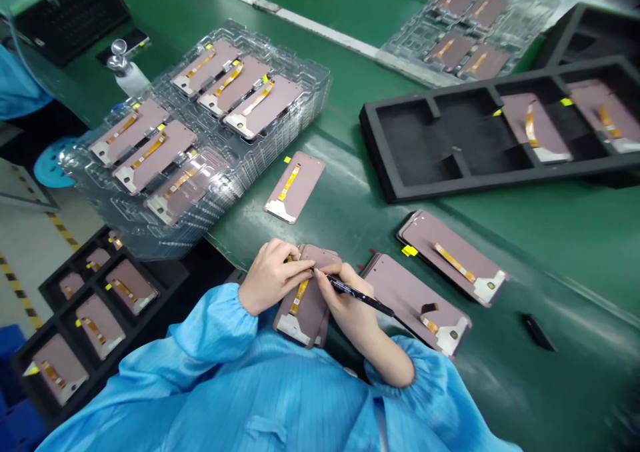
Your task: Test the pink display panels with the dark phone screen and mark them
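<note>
Lettering on pen (361,295) too small; foam tray (475,180) cropped (right).

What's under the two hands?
Stacked pinkish panels, the top one showing an orange ribbon cable. The left hand and right hand cover part of that panel; beneath it only edges show, so the count is hidden.

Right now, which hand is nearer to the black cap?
Right. The right hand is left of the black cap, apart from it; the left hand is farther left, beyond the right.
</note>
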{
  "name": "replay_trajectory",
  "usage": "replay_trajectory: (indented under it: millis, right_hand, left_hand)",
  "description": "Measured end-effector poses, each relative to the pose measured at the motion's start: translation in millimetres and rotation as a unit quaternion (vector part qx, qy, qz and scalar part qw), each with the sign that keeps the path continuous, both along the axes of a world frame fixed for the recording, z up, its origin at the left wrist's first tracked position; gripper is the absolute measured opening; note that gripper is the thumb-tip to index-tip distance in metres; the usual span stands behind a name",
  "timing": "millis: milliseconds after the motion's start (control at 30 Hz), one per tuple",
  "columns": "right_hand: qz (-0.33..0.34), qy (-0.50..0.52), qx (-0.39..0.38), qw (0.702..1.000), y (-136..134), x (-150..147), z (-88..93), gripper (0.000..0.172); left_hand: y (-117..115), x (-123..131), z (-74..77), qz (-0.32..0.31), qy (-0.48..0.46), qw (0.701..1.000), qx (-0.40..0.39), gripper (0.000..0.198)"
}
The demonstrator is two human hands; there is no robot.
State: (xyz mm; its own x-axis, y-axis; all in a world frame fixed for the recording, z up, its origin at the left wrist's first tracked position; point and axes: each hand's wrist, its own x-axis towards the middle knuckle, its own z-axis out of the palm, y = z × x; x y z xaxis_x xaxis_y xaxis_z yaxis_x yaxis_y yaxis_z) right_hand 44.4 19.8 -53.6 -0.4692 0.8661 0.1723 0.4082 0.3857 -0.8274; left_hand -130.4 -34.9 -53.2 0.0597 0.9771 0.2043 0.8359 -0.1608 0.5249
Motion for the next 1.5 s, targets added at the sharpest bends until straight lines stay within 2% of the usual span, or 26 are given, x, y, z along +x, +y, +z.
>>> replay_trajectory:
  millis: [600,767,867,933,1000,1100,1200,1300,1400,1500]
  right_hand:
    - [-0.016,0.051,-0.023,0.998,-3,0,-0.4,0.009]
    - [-0.037,0.109,-0.024,0.993,-7,5,-0.3,0.009]
    - [-0.037,0.15,-0.014,0.988,-10,8,-2.4,0.009]
    - [-0.034,0.165,-0.004,0.986,-12,8,-3.6,0.008]
    - [-0.03,0.169,0.009,0.985,-12,8,-3.6,0.006]
    - [-0.028,0.165,0.033,0.985,-12,8,-1.1,0.006]
    - [-0.03,0.165,0.057,0.984,-11,8,2.3,0.007]
    - [-0.03,0.167,0.072,0.983,-9,7,4.0,0.009]
    - [-0.029,0.171,0.079,0.982,-9,6,4.4,0.01]
    - [-0.029,0.172,0.086,0.981,-9,6,4.4,0.009]
  left_hand:
    - [0,0,0.5,-0.006,0.001,1.0,0.006,0.025]
    - [3,-4,10.1,-0.02,-0.039,0.999,-0.008,0.025]
    - [20,-15,23.4,0.026,-0.055,0.998,0.004,0.027]
    - [41,-22,32.5,0.084,0.002,0.996,0.001,0.034]
    - [66,-26,39.2,0.145,0.094,0.985,-0.031,0.053]
    - [101,-24,42.4,0.218,0.199,0.95,-0.103,0.083]
    - [121,-20,40.1,0.244,0.254,0.925,-0.141,0.075]
    - [127,-22,39.6,0.259,0.271,0.917,-0.138,0.062]
    - [129,-27,43.6,0.277,0.261,0.914,-0.141,0.067]
    - [133,-25,47.7,0.263,0.274,0.912,-0.155,0.07]
